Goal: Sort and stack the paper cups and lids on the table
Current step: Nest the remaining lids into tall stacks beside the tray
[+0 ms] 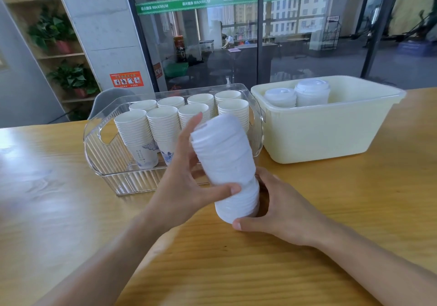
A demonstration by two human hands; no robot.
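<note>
Both hands hold one tall stack of white plastic lids point(224, 163), tilted with its top leaning left and away, above the near middle of the wooden table point(307, 258). The left hand point(186, 178) wraps the stack's middle from the left: fingers spread wide up the far side, one fingertip reaching near the top lid, and the thumb pressed across the near face. The right hand point(281, 213) cups the bottom of the stack from the right, its thumb under the lowest lids and its fingers curled behind (their tips are hidden by the stack). Whether the stack's base touches the table is hard to tell. Behind the hands, a clear ribbed plastic bin point(113, 163) holds eight stacks of white paper cups point(137, 130). To its right, a cream plastic tub point(331, 135) holds two shorter lid stacks point(307, 92) at its far left.
</note>
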